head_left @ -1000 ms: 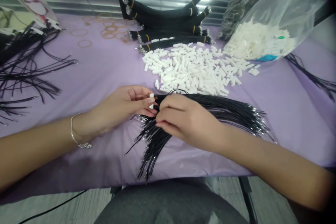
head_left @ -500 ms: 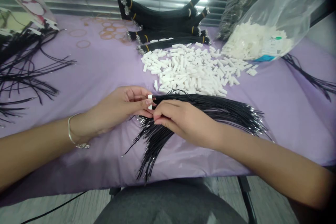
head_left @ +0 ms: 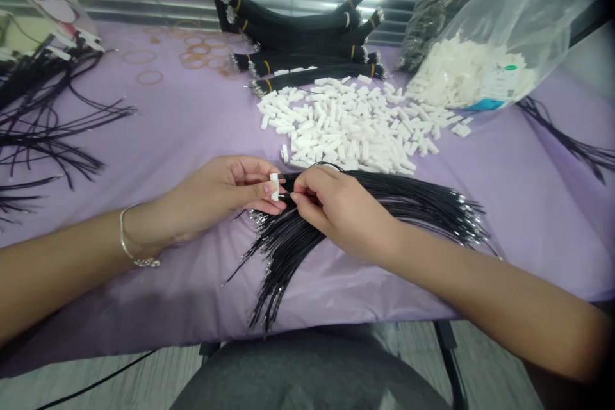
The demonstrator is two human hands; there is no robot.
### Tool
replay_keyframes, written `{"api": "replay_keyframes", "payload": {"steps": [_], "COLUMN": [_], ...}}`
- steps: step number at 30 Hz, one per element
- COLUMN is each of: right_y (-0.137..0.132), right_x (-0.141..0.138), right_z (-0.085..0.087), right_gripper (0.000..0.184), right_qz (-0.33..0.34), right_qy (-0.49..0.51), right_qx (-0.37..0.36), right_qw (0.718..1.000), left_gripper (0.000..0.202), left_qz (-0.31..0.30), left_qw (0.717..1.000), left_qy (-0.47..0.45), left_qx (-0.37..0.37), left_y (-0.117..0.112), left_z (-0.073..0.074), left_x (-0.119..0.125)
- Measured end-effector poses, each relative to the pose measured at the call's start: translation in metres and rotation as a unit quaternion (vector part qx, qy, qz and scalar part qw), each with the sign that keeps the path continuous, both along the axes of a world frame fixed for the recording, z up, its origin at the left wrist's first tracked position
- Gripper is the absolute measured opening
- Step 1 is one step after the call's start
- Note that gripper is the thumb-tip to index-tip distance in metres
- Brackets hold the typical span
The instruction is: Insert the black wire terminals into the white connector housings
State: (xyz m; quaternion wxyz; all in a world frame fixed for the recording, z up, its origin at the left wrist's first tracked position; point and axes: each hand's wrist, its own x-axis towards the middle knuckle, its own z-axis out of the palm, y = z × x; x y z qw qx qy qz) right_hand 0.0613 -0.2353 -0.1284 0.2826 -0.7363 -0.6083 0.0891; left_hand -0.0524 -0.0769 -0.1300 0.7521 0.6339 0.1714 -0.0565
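A small white plastic connector housing (head_left: pixel 274 186) is pinched upright between the thumb and fingers of my left hand (head_left: pixel 240 189). Just right of it, my right hand (head_left: pixel 341 208) is closed in a pinch on a thin black wire (head_left: pixel 284 195). The wire's tip is at the housing's right side; I cannot tell how deep it sits. Under and beside both hands lies a loose bundle of black wires (head_left: pixel 413 202) with shiny metal terminals at their ends. More wires from it fan toward the table's front edge.
Behind my hands is a pile of white connector housings (head_left: pixel 346 128). Banded black wire bundles (head_left: pixel 298 32) lie at the back, near rubber bands (head_left: pixel 196 54). A clear bag (head_left: pixel 480 70) of white parts stands back right. Wires with white housings (head_left: pixel 43 96) lie left on the purple cloth (head_left: pixel 182 109).
My right hand has shifted slightly right and up, and the wire between its fingertips and the housing now shows. My left hand keeps the housing in nearly the same place.
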Motion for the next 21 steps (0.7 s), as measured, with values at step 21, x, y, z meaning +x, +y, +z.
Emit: {"api": "replay_keyframes", "payload": {"steps": [21], "right_y": [-0.0008], "right_x": [-0.0055], "right_z": [0.0012], "right_gripper": [0.023], "right_qz": [0.063], "right_qy": [-0.187], "right_qx": [0.114], "right_qw": [0.974], "left_gripper": [0.009], "left_qz": [0.066], "left_qw": [0.995], "left_qy": [-0.064], "left_qx": [-0.028], "left_y": [0.0006], "left_z": [0.0013], "left_x": [-0.0007]}}
